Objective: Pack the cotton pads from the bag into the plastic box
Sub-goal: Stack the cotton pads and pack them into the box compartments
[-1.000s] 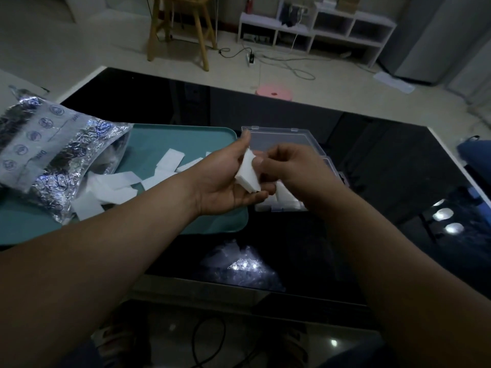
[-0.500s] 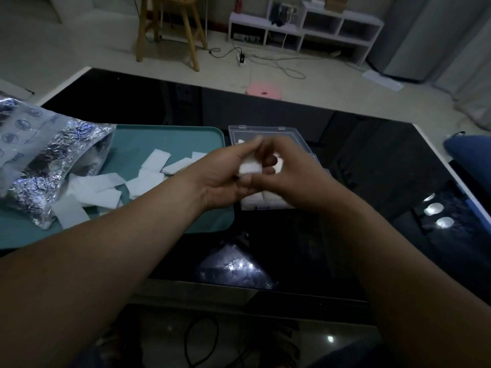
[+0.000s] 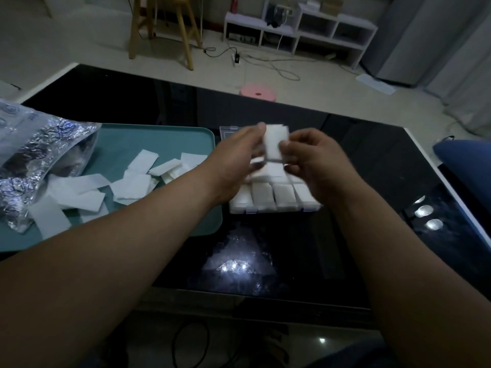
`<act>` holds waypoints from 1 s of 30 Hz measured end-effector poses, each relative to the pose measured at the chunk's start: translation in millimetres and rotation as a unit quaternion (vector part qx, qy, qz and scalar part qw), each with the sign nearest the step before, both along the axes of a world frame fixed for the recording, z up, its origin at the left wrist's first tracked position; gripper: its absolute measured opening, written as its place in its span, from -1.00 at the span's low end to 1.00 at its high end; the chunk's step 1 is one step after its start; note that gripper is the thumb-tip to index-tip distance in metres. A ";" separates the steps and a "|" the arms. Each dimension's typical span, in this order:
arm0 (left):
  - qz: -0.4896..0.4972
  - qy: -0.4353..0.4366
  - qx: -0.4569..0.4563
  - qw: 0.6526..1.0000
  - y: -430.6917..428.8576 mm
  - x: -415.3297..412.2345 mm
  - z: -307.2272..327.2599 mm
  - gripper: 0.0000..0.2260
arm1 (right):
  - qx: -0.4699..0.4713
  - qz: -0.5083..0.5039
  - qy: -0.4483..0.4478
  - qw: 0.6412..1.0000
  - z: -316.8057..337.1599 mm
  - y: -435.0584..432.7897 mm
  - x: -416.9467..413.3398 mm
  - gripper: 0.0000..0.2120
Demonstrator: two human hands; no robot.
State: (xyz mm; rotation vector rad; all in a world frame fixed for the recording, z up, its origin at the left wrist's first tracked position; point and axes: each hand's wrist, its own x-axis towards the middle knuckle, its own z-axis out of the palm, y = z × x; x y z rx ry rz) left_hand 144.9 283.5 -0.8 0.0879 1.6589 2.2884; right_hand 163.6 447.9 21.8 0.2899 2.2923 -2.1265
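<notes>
- The stack of cotton pads [image 3: 275, 144], pinched between the left hand [image 3: 236, 158] and the right hand [image 3: 312, 160], is smeared by blur; its pads cannot be counted.
- Most fingers of both hands are hidden behind the hands' backs and the stack.
- The far compartments of the plastic box [image 3: 265, 207] are covered by the hands; only a corner of its lid [image 3: 225, 132] is seen.
- The bag [image 3: 39, 155], at the worktop's left edge, is cut off by the picture's edge; its print cannot be read.
- Some loose pads [image 3: 138, 181] are covered by the left forearm.

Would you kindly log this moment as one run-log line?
left hand, right hand: pinch cotton pad stack over plastic box | box: near row filled | tray: loose pads, open bag
</notes>
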 end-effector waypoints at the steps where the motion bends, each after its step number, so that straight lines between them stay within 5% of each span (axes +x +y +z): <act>1: 0.033 0.063 -0.088 0.994 -1.4 -3.4 -0.7 -0.72 | 0.041 -0.049 0.019 0.998 -0.8 9.8 -4.4 -0.90; 5: 0.039 0.245 -0.336 0.909 -10.3 -11.5 -13.5 -0.77 | 0.206 -0.142 0.030 0.968 -18.3 40.2 -13.5 -0.88; 8: -0.043 0.322 -0.503 0.801 -5.3 -6.5 -30.0 -0.74 | 0.268 -0.115 0.019 0.956 -34.5 37.2 -18.4 -0.86; 10: -0.064 0.357 -0.580 0.729 -1.4 -3.9 -37.7 -0.72 | 0.288 -0.098 0.017 0.952 -42.4 30.4 -23.4 -0.86; 12: -0.069 0.376 -0.610 0.694 -0.8 -3.8 -41.5 -0.71 | 0.310 -0.087 0.009 0.947 -48.9 25.9 -26.5 -0.86; 30: -0.063 0.371 -0.617 0.691 1.4 -4.7 -49.9 -0.74 | 0.414 -0.070 -0.033 0.907 -56.8 12.3 -36.6 -0.94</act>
